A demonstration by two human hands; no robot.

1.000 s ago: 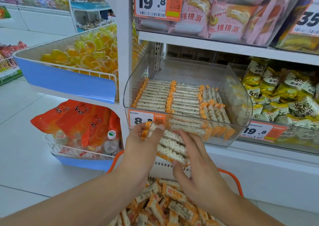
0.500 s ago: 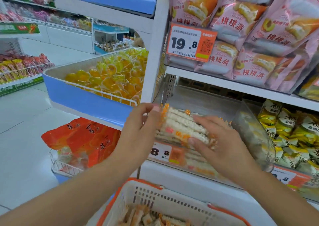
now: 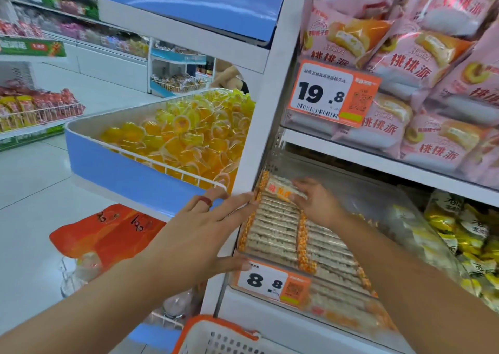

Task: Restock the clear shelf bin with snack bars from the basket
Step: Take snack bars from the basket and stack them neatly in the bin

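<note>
Two hands work at the clear shelf bin [image 3: 415, 213], each on its own job. The right hand [image 3: 318, 205] reaches deep into the bin, its fingers closed on a small stack of snack bars [image 3: 283, 190] at the far left corner, seemingly so the new bars land behind the row already lying there. The left hand [image 3: 205, 235] is flat and holds nothing: its straight fingers lie along the bin's left wall and its thumb reaches under the front edge, just above the 8.8 price tag [image 3: 272, 282]. I judge it is there to steady the bin and keep the row square while the stack goes in. The rows of bars [image 3: 272, 226] lie side by side, orange ends aligned, which leaves room only at the far end. The basket [image 3: 216, 337] sits near, below the shelf, its contents out of sight here.
</note>
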